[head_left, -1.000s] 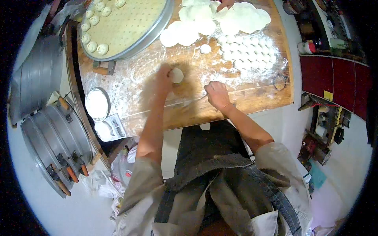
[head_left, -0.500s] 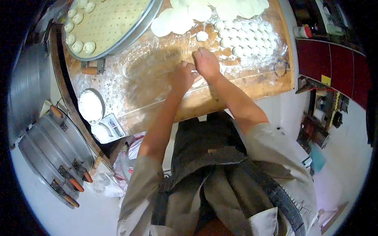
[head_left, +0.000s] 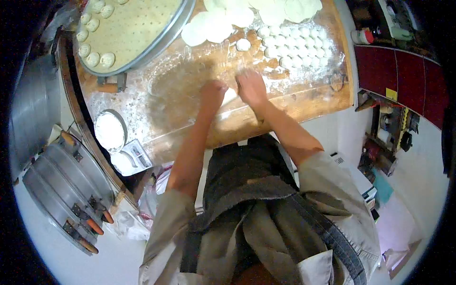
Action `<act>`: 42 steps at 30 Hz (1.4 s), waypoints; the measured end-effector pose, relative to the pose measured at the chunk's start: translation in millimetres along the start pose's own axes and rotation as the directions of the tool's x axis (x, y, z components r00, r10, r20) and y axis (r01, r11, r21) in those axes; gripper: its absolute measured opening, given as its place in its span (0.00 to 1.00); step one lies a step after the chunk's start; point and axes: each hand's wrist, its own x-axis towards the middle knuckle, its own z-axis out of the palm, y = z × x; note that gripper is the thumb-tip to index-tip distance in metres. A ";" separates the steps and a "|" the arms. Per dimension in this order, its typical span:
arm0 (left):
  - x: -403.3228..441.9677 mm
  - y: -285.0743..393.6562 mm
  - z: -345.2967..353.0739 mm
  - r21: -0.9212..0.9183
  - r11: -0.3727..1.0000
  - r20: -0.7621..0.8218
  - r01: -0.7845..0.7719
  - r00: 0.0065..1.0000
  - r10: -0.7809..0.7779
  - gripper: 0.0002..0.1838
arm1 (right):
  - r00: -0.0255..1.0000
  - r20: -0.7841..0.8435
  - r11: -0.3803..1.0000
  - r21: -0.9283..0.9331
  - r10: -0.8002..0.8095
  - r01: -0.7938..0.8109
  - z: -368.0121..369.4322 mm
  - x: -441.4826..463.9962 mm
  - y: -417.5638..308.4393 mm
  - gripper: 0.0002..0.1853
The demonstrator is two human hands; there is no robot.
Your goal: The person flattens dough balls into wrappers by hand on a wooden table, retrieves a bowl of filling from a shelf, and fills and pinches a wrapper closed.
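Observation:
Over the floured wooden board (head_left: 175,111), my two hands work close together near its front edge. My left hand (head_left: 213,94) is closed with its fingertips at the edge of a small white piece of dough (head_left: 229,97). Just right of that dough, my right hand (head_left: 251,87) is curled palm down; what lies under it is hidden, and its fingers are slightly blurred. A single dough ball (head_left: 243,45) rests beyond my hands. Rows of floured dough balls (head_left: 297,46) sit to the right, and overlapping flat round wrappers (head_left: 216,26) lie at the back.
A large round steamer (head_left: 164,47) with pleated buns (head_left: 93,59) stands at the back left. A bowl of flour (head_left: 109,129) and a white scale (head_left: 131,157) occupy the left front corner. Stacked metal steamer rings (head_left: 66,185) lean lower left; red cabinets (head_left: 398,78) stand right.
My hands have moved slightly apart and a little nearer the board's front edge on the left. More of the white dough shows between them.

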 end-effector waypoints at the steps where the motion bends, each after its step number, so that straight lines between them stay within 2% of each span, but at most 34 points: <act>1: 1.1 -8.2 1.4 -0.140 0.980 -0.003 0.143 0.989 -0.145 0.09 | 0.999 -0.027 0.999 0.030 -0.027 0.028 -2.1 -24.0 0.2 0.05; 3: -15.2 -15.7 6.7 -0.225 0.957 -0.030 0.183 0.981 -0.194 0.09 | 0.991 -0.135 0.999 0.041 -0.025 0.030 -6.4 -45.6 -11.7 0.05; 5: -34.1 -13.3 17.6 -0.153 0.986 -0.233 0.062 0.968 -0.097 0.08 | 0.989 -0.143 1.000 0.005 0.027 -0.027 0.4 -14.5 -15.3 0.04; 6: -31.1 4.1 7.9 -0.147 0.987 -0.228 0.073 0.968 -0.105 0.08 | 0.984 -0.165 0.996 -0.032 0.073 -0.079 3.5 8.3 -18.8 0.02; 7: -23.2 24.4 -6.8 -0.022 1.000 -0.161 -0.002 0.987 -0.002 0.09 | 0.972 -0.163 0.983 -0.046 0.170 -0.180 9.5 25.6 -23.7 0.02; 8: -15.0 32.4 -13.0 0.091 0.992 -0.080 -0.088 0.992 0.096 0.09 | 0.973 -0.155 0.983 -0.040 0.173 -0.182 14.3 35.3 -25.8 0.02; 10: 2.0 9.0 -2.9 0.100 0.984 -0.061 -0.144 0.987 0.151 0.09 | 0.986 -0.119 0.992 -0.034 0.114 -0.118 11.4 55.2 -24.4 0.02; 11: 5.9 2.3 -4.7 0.044 0.990 -0.044 -0.130 0.990 0.132 0.10 | 0.997 -0.029 0.996 -0.053 0.070 -0.071 10.7 41.8 -22.9 0.03; 12: 10.3 -4.4 -4.2 -0.018 0.994 -0.037 -0.106 0.994 0.105 0.10 | 0.998 -0.037 0.996 -0.061 0.058 -0.060 6.7 12.9 -20.3 0.03; 13: 9.2 -15.7 -1.6 -0.092 0.992 -0.143 -0.091 0.987 0.077 0.10 | 0.999 -0.007 0.999 -0.019 0.032 -0.032 0.7 -23.1 -19.8 0.04; 14: 5.7 -31.0 4.9 -0.098 0.991 -0.151 -0.094 0.985 0.078 0.10 | 1.000 0.029 1.000 0.025 0.007 -0.008 -5.2 -39.8 -21.4 0.05; 15: 0.9 -47.8 13.2 -0.330 0.941 -0.111 0.074 0.987 -0.116 0.10 | 1.000 0.030 1.000 0.025 0.005 -0.005 -4.5 -34.7 -23.0 0.05; 16: -3.7 -56.8 19.2 -0.535 0.812 -0.026 0.234 0.956 -0.293 0.10 | 1.000 -0.020 1.000 -0.019 0.024 -0.024 0.0 -26.7 -22.5 0.06; 17: -21.2 -13.3 -26.6 -0.324 0.931 0.087 0.170 0.985 -0.150 0.13 | 0.997 -0.062 0.997 -0.050 0.054 -0.057 5.7 -22.0 -28.7 0.07; 18: -18.8 3.3 -31.9 -0.318 0.932 0.091 0.175 0.984 -0.154 0.13 | 0.993 -0.118 0.997 -0.068 0.020 -0.029 -3.6 4.8 -32.8 0.04; 20: -14.4 21.5 -25.8 -0.200 0.979 -0.063 0.025 0.997 -0.038 0.12 | 0.974 -0.186 0.991 0.000 0.130 -0.133 16.8 35.9 -33.8 0.03; 21: 4.1 20.4 -25.2 -0.067 0.998 -0.008 -0.019 1.000 0.019 0.11 | 0.974 -0.191 0.992 -0.005 0.126 -0.129 19.2 46.5 -33.5 0.03; 23: 14.3 15.9 -22.4 -0.123 0.992 -0.047 -0.015 0.999 0.009 0.11 | 0.973 -0.177 0.989 -0.012 0.146 -0.151 17.3 57.7 -33.9 0.03; 26: 7.7 -25.4 -15.8 -0.235 0.971 -0.111 -0.032 0.994 0.006 0.11 | 0.986 -0.098 0.990 -0.026 0.137 -0.140 9.6 3.3 -36.8 0.02; 27: -5.1 -34.0 -18.0 -0.361 0.925 -0.077 0.121 0.984 -0.159 0.11 | 0.986 -0.101 0.990 -0.031 0.132 -0.136 6.4 -11.9 -35.6 0.02; 28: -13.8 -48.4 -14.9 -0.477 0.836 -0.019 0.272 0.947 -0.320 0.11 | 0.989 -0.138 0.998 -0.027 0.054 -0.058 3.6 -27.7 -34.4 0.02; 29: -23.5 -51.1 -14.4 -0.553 0.781 -0.002 0.291 0.937 -0.350 0.12 | 0.984 -0.176 1.000 -0.025 -0.024 0.020 3.4 -32.8 -32.6 0.02; 30: -34.0 -35.6 -22.9 -0.503 0.854 -0.068 0.134 0.979 -0.194 0.12 | 0.984 -0.175 0.999 -0.021 -0.031 0.028 -0.1 -13.0 -34.3 0.02; 31: -36.4 -20.3 -29.2 -0.385 0.922 -0.149 -0.038 0.989 -0.022 0.13 | 0.991 -0.126 0.998 -0.031 0.052 -0.056 0.3 7.9 -38.8 0.02; 32: -28.0 -9.8 -33.3 -0.286 0.953 -0.162 -0.095 0.986 0.050 0.13 | 0.988 -0.077 0.989 -0.045 0.134 -0.138 3.5 24.1 -45.5 0.03; 33: -15.0 -4.0 -36.9 -0.308 0.951 -0.044 -0.023 0.999 0.010 0.13 | 0.989 -0.070 0.990 -0.040 0.134 -0.137 12.4 36.2 -48.6 0.03; 34: -2.9 -5.2 -37.2 -0.312 0.950 -0.056 -0.034 0.998 0.018 0.13 | 0.985 -0.096 0.988 -0.032 0.145 -0.148 17.9 56.2 -45.6 0.03; 36: 8.3 -11.8 -35.7 -0.128 0.990 -0.001 -0.062 0.998 0.063 0.13 | 0.980 -0.121 0.987 -0.025 0.158 -0.162 18.8 58.8 -42.6 0.04; 37: 10.0 -14.8 -34.9 -0.179 0.983 -0.110 -0.036 0.994 0.016 0.11 | 0.982 -0.131 0.989 -0.034 0.137 -0.142 15.7 45.6 -44.9 0.04; 38: 4.8 -35.3 -27.5 -0.177 0.983 -0.112 -0.037 0.994 0.017 0.11 | 0.983 -0.141 0.991 -0.044 0.116 -0.123 15.5 28.6 -44.4 0.05; 39: -0.9 -63.5 -19.8 -0.277 0.960 -0.148 0.041 0.985 -0.085 0.11 | 0.989 -0.137 0.998 -0.025 0.047 -0.051 21.0 1.3 -32.8 0.06; 40: -11.2 -79.9 -15.7 -0.378 0.918 -0.162 0.120 0.968 -0.194 0.12 | 0.990 -0.131 0.998 -0.025 0.045 -0.049 13.1 -11.6 -33.8 0.06; 41: -25.4 -80.4 -17.8 -0.643 0.732 -0.063 0.225 0.937 -0.343 0.13 | 0.995 -0.095 0.999 -0.020 0.026 -0.028 7.0 -21.2 -34.8 0.06; 42: -31.3 -70.2 -25.8 -0.645 0.730 -0.067 0.225 0.935 -0.348 0.13 | 0.998 -0.061 1.000 -0.013 0.003 -0.004 6.1 -22.5 -33.6 0.06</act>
